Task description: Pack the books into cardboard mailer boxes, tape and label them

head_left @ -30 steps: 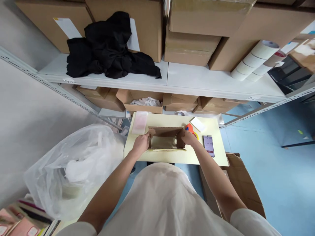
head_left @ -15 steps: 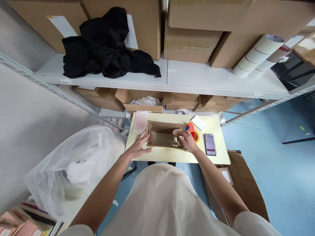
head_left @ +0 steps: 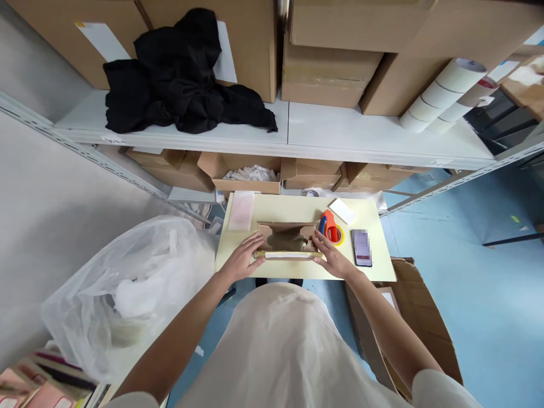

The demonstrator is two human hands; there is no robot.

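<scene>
Stockroom with a packing station, by the look of it. Grey metal racking (head_left: 374, 150) spans 12 o'clock: taped cartons (head_left: 331, 76) stacked at 1 o'clock, white rolls (head_left: 436, 96) upended at 2. Shelf below holds more boxes, one open carton of white material (head_left: 249, 186) just short of 12. Mid-view, pale worktable (head_left: 276, 207) bearing red tape dispenser (head_left: 330, 224), small open carton (head_left: 289, 255). Bulging clear plastic bag (head_left: 140, 266) at 8 o'clock. Large carton (head_left: 420, 317) on blue floor (head_left: 484, 283), 4 o'clock.
</scene>
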